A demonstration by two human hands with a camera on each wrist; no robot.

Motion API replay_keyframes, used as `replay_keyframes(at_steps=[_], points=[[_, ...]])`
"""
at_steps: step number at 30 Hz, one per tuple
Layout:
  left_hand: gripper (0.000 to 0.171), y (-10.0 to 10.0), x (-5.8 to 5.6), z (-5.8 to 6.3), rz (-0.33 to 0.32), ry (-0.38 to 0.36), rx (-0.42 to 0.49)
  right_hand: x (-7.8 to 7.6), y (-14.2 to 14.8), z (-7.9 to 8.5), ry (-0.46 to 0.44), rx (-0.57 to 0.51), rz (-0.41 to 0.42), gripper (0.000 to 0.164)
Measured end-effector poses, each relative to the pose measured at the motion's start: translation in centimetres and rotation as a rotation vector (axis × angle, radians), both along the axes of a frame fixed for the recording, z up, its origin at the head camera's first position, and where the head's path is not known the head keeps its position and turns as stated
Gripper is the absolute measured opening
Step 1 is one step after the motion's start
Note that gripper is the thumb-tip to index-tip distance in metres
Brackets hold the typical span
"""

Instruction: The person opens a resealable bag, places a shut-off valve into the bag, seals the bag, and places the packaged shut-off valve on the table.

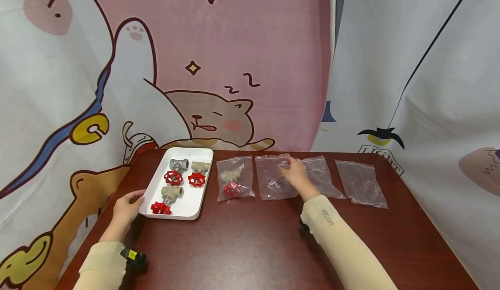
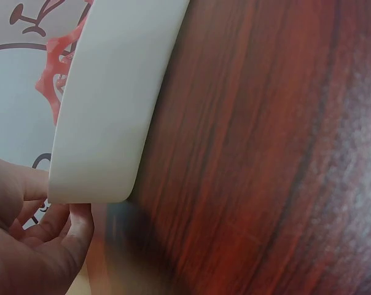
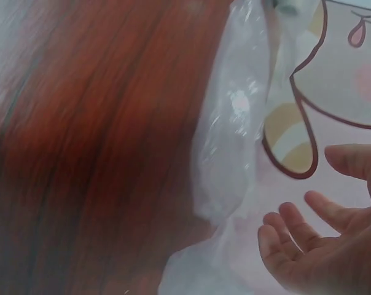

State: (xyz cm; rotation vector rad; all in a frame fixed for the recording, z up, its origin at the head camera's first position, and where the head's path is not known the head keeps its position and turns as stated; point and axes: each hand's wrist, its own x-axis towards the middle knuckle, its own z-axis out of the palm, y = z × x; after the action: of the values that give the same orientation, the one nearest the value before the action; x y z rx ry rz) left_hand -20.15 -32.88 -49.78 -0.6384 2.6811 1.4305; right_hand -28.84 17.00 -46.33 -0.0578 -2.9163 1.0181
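At the left, my left hand (image 1: pixel 126 209) grips the near left corner of a white tray (image 1: pixel 195 214); in the left wrist view its fingers (image 2: pixel 81 230) press the tray's end wall. Inside the tray are valves with red handwheels: a grey one (image 1: pixel 179 165), a beige one (image 1: pixel 200 167) and another beige one (image 1: pixel 172 192). My right hand (image 1: pixel 296 175) hovers over a clear zip bag (image 1: pixel 269 186), its fingers spread and slightly bent. In the right wrist view a gap shows between thumb and fingers, with nothing between them.
Left of that bag lies a zip bag (image 1: pixel 246 173) with a beige, red-wheeled valve (image 1: pixel 231 177) inside. Two more clear bags lie to the right, one (image 1: pixel 320 173) partly behind my right hand, the other (image 1: pixel 361 183) farther right. A printed curtain (image 1: pixel 273 64) hangs behind the brown table (image 1: pixel 242 246).
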Motion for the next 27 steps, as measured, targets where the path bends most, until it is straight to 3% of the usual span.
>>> replay_keyframes(at_steps=[15,22,27], points=[[0.043,0.0,0.0,-0.1,0.01,0.011,-0.011,-0.2,2.6,-0.7,-0.161,-0.007,-0.068,0.047],[0.042,0.1,0.1,-0.1,0.007,0.015,-0.012,0.0,2.6,-0.7,-0.238,-0.094,-0.105,0.036],[0.042,0.1,0.0,-0.1,0.007,0.016,-0.017,-0.3,2.5,-1.1,-0.222,-0.07,-0.104,0.032]])
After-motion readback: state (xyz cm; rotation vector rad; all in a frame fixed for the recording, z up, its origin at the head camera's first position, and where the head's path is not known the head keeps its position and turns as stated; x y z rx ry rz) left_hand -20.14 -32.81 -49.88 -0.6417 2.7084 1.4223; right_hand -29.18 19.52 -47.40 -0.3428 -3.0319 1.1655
